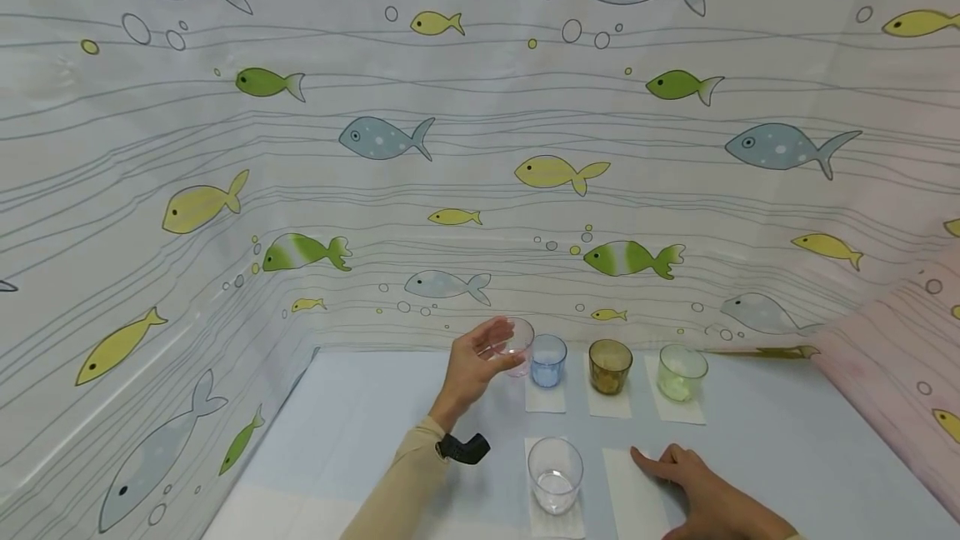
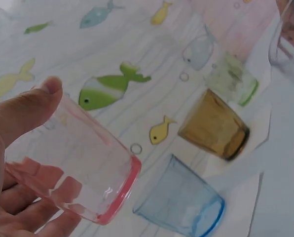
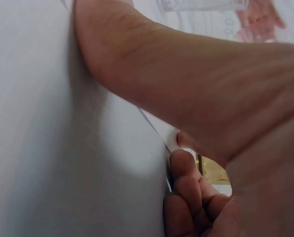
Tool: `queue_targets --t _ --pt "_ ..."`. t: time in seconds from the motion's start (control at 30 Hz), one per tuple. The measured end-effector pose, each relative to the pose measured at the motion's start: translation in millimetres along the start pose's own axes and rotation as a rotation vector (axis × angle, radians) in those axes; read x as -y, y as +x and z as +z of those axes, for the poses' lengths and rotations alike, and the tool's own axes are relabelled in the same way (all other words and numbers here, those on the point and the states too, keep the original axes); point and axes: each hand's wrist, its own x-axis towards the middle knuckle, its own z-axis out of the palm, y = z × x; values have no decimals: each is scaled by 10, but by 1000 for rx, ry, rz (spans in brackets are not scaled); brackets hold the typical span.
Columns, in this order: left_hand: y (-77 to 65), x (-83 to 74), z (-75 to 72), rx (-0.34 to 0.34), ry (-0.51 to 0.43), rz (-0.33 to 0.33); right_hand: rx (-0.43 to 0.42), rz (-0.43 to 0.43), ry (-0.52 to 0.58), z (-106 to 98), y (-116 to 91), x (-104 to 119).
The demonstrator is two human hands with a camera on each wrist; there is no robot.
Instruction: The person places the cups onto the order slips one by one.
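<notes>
My left hand (image 1: 468, 367) grips a pink-tinted glass (image 2: 105, 163) near the back wall, thumb on one side and fingers on the other. The glass is tilted in the left wrist view and appears raised off the table, just left of a blue glass (image 1: 548, 367). My right hand (image 1: 697, 486) rests at the front right on a white paper strip (image 1: 628, 482), index finger extended near its far end and the other fingers bent. In the right wrist view, fingertips (image 3: 180, 162) touch the paper's edge. A clear glass (image 1: 555, 473) stands upright on another paper strip between the hands.
Along the back stand the blue glass, an amber glass (image 1: 610, 369) and a green glass (image 1: 681, 377), each on a white paper strip. A fish-printed curtain (image 1: 487, 248) closes off the back and sides of the pale blue table (image 1: 360, 407).
</notes>
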Motion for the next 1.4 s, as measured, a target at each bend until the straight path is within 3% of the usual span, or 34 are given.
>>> queue_targets --t 0.37,0.63,0.83,1.1,1.4 --pt "-91 -519 198 166 -54 80 -12 -46 12 1 -13 -22" --pt "-205 -761 393 255 -102 109 10 1 14 -1 7 -4" --pt "-275 -855 529 305 -122 113 4 0 -9 1 6 -23" --pt "-409 -940 709 322 -119 51 -4 -48 -3 11 -19 -45" --pt "-606 -915 986 348 -172 -4 -11 20 13 -1 -14 -5"
